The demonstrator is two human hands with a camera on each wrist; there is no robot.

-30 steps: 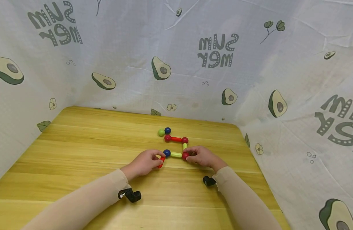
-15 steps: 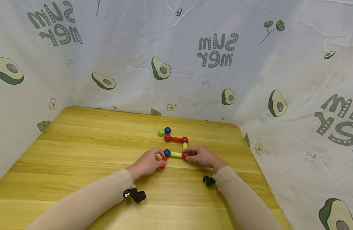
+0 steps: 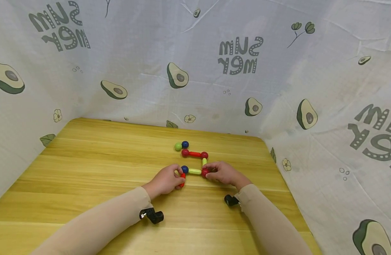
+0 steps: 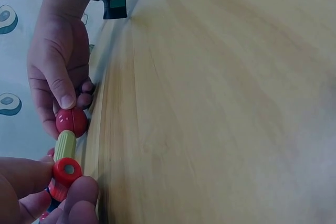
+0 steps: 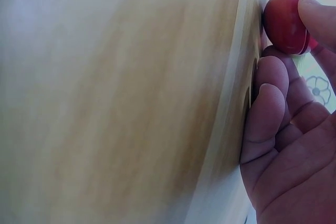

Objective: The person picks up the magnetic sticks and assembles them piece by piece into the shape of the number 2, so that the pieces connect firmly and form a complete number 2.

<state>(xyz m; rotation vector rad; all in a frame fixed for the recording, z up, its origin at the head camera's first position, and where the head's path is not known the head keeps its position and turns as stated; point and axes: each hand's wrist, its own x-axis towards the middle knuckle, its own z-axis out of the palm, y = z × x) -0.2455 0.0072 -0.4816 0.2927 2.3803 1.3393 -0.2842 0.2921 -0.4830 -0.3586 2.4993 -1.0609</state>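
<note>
My left hand (image 3: 165, 180) pinches a red rod (image 3: 182, 180) between thumb and fingers. The rod's far end meets the blue ball (image 3: 184, 169); a round metal disc shows in its near end in the left wrist view. From the blue ball a yellow-green rod (image 3: 194, 171) runs right to a red ball (image 5: 286, 22). Thumb and fingers of my right hand (image 3: 225, 173) hold that ball. Another yellow-green rod (image 3: 204, 162) leads away from it to a second red ball (image 3: 204, 155), then a red rod (image 3: 194, 154) and a third red ball (image 3: 185, 153).
Behind the chain, a green ball (image 3: 177, 146) and a dark blue ball (image 3: 185, 144) lie side by side on the wooden table (image 3: 96, 152). A patterned white cloth (image 3: 144, 60) hangs at the back and sides. Each sleeve carries a black wrist camera (image 3: 155, 215).
My left hand has shifted right with the red rod, which has swung from a slant to nearly straight below the blue ball. The right hand stays on its red ball.
</note>
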